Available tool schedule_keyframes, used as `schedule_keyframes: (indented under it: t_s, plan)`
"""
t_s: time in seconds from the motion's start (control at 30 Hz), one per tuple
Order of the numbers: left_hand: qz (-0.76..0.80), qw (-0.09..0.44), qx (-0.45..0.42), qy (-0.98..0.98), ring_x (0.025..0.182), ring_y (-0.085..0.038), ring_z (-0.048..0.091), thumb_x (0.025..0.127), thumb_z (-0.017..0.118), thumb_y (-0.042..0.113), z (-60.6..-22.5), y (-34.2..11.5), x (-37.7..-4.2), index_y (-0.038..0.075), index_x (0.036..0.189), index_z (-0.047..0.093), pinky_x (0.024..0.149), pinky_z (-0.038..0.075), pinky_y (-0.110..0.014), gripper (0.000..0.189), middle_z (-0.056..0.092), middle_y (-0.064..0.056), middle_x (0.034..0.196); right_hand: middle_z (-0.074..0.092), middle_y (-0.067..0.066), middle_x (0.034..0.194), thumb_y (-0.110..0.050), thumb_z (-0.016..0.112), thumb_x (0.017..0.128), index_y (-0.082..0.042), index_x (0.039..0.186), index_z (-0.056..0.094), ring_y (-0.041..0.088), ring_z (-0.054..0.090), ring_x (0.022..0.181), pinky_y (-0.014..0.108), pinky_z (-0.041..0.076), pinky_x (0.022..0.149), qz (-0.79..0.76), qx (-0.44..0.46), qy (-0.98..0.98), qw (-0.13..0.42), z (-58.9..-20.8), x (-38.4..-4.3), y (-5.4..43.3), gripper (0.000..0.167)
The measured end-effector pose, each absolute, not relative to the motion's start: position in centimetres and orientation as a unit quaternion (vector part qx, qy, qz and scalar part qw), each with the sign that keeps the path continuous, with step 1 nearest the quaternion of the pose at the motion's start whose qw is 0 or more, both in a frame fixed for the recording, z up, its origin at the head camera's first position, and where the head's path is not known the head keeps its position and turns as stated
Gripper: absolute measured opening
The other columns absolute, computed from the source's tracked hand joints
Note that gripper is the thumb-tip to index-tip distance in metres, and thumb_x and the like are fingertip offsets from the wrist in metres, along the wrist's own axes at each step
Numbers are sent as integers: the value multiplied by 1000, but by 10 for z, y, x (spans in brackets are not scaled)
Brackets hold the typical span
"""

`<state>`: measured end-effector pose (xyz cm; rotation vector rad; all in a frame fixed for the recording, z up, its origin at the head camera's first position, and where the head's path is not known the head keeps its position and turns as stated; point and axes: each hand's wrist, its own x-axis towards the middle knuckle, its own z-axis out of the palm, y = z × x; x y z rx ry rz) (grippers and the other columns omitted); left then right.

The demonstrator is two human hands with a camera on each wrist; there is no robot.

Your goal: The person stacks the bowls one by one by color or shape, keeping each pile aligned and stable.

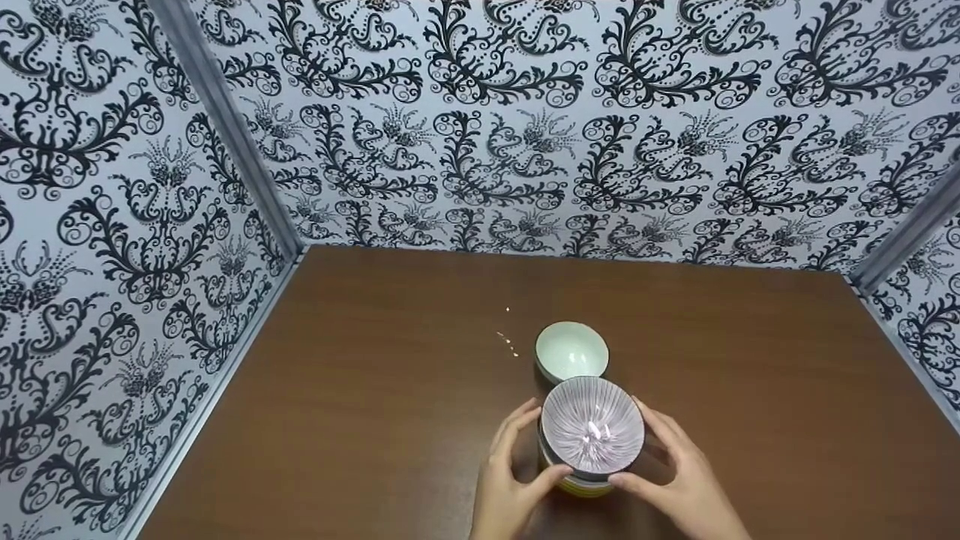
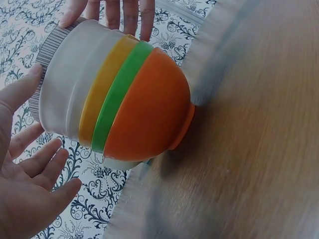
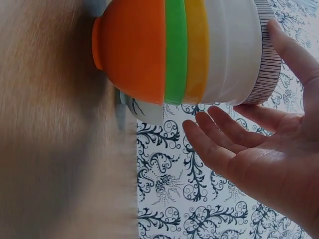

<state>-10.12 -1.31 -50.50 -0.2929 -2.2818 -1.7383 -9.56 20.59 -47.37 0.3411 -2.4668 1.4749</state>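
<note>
A bowl with fine dark stripes (image 1: 592,424) tops a nested stack. Below it come white bowls (image 2: 70,74), a yellow bowl (image 2: 107,87), a green bowl (image 2: 121,97) and an orange bowl (image 2: 154,107), whose foot stands on the table. My left hand (image 1: 514,480) holds the striped bowl from the left, thumb at its near side and a forefinger farther round. From the right, my right hand (image 1: 679,469) holds the same bowl, its thumb close to the left one. The other fingers of both hands spread beside the stack.
Just behind the stack sits a pale green bowl (image 1: 571,349), partly covered by the striped one in the head view. Small light crumbs (image 1: 508,343) lie left of it on the brown table (image 1: 360,390). Patterned walls (image 1: 525,150) enclose the back and sides.
</note>
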Motion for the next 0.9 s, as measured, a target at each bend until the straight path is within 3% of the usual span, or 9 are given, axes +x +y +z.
schedule_keyframes:
  t_s: [0.6,0.9]
  plan:
    - [-598,146,-118,-779,134,-28,53,78,82,37,-511,-18,-100,17,134,58,116,41,-37,64,57,-5,144,60,4,134,-11,92,65,-12,145,52,-9,53,117,4,46,94,491,114,-854,129,-481,-95,204,90]
    - [-594,130,-123,-785,135,-26,52,79,82,36,-513,-17,-102,14,135,56,116,40,-36,66,57,-7,144,59,4,136,-14,92,66,-13,147,50,-10,51,118,7,47,94,483,101,-862,116,-481,-93,205,91]
